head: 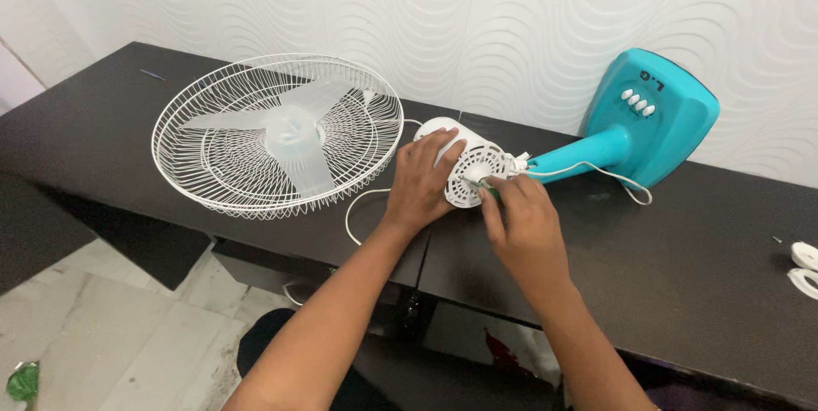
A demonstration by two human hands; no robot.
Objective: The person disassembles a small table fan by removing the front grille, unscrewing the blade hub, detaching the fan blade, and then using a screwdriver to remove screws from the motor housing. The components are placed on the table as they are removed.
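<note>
Hands (426, 181) on motor housing (464, 164), grille (256, 181) beside

Even, bright indoor light from above — no harsh glare. Soft shadow beneath the wire fan guard (277, 134) at 9 o'clock. Dark table (682, 275) shows faint sheen. Focus sharp; slight wide-angle bowing at edges.

White plastic motor housing (464, 164), matt dark table (682, 266)

No packages, labels, signs or screens.
</note>
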